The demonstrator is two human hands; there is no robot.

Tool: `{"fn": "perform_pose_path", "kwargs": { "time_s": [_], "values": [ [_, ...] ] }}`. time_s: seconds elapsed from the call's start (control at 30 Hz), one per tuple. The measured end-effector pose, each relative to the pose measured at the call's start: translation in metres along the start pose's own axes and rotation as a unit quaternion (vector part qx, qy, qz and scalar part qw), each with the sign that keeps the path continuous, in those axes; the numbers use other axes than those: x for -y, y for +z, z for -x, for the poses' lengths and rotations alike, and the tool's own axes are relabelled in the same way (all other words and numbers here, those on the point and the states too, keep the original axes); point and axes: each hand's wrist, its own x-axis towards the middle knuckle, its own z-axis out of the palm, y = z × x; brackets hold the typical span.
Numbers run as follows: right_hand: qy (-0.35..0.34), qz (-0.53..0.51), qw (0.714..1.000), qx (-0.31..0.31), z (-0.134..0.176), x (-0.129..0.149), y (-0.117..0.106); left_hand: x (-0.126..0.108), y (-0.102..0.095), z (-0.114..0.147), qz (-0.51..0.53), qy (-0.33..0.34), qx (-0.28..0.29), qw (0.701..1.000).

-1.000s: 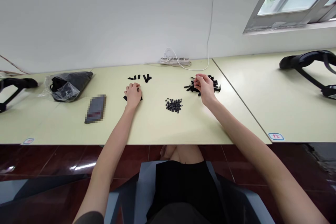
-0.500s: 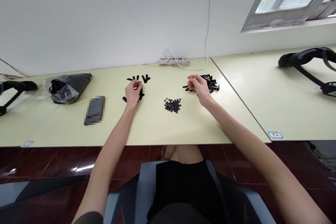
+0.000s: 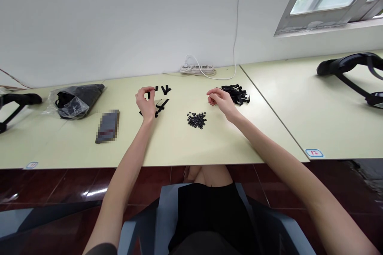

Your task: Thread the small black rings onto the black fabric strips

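The left grip point(image 3: 146, 102) partly hides some black strips point(image 3: 162, 105), and pixelation blurs the grey object point(image 3: 107, 126).

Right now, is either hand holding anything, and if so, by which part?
Cannot tell for the left hand: a flat black fabric-like strip shows between its fingers, grip unclear. The right hand shows nothing held.

Small black rings point(image 3: 196, 120) lie in a heap. At two o'clock from them, black strips point(image 3: 237, 95) sit piled up; around ten, loose strips point(image 3: 163, 105) lie scattered.
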Motion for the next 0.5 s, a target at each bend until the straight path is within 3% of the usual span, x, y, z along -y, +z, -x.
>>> {"fn": "perform_pose_path", "kwargs": {
  "time_s": [0.1,0.2,0.4,0.5],
  "values": [
    [0.003,0.001,1.0,0.016,0.002,0.0,0.001,-0.002,-0.002,0.0,-0.002,-0.006,-0.022,1.0],
    [0.001,0.003,1.0,0.026,0.003,0.0,0.003,-0.003,-0.001,0.0,0.02,-0.024,-0.006,0.999],
    [0.002,0.005,0.999,0.038,0.004,0.0,0.005,-0.009,0.013,0.009,0.117,-0.04,0.111,0.986],
    [0.002,0.005,0.999,0.047,0.004,0.0,0.006,-0.01,0.018,0.014,0.113,-0.048,0.158,0.98]
  ]
}}
